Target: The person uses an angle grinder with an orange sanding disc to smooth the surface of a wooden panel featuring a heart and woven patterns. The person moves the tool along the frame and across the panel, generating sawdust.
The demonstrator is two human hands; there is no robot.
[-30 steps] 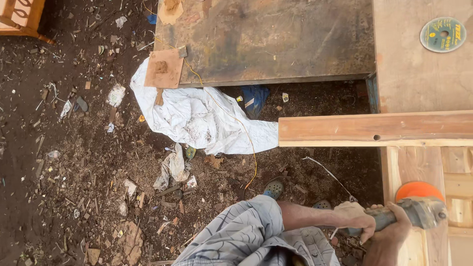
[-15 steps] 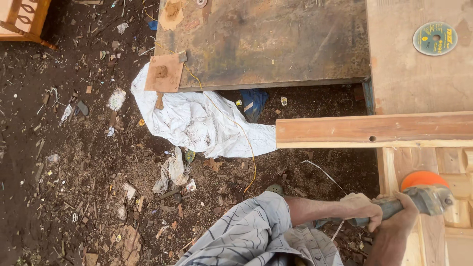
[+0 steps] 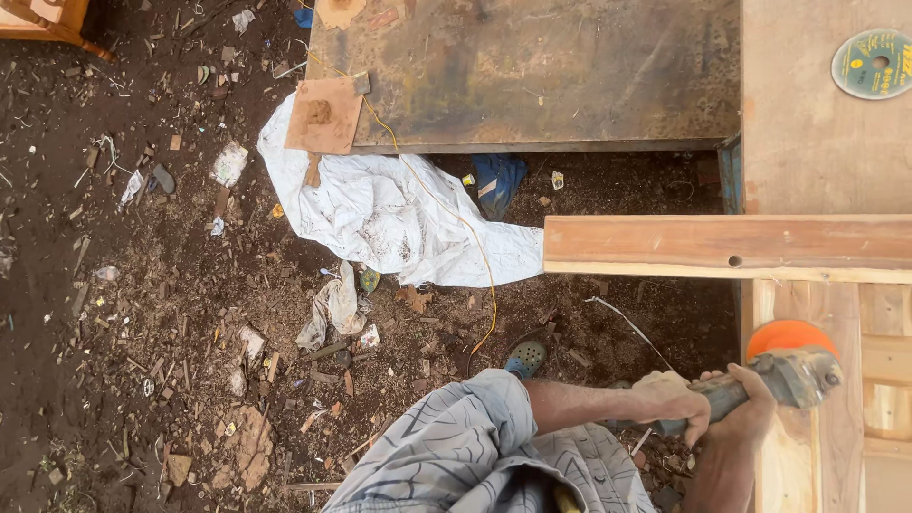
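— The fingers (image 3: 686, 410) of the left hand (image 3: 670, 394) are curled tight round the grey handle of the angle grinder (image 3: 774, 375); the right hand (image 3: 750, 418) wraps the body just behind it, knuckles up, also closed on the tool.

— And the grinder itself?

— Dull grey metal, stubby and rounded, with a bright orange guard (image 3: 787, 335) domed over the head; it sits low at the right, over a pale upright plank (image 3: 807, 456); whether the disc touches the wood, I cannot tell, since the guard hides it.

— What lies beyond?

— A reddish beam (image 3: 722, 245), smooth, with a small round hole, crosses just above; past it a crumpled white cloth (image 3: 380, 209) on dark, littered soil, a thin yellow cord (image 3: 456, 223) trailing over it; then a rusty, blotched metal sheet (image 3: 532, 71) with a square of brown board (image 3: 325, 116) at its corner; a green cutting disc (image 3: 874, 64) lies flat on bare timber, cut off by the frame edge.
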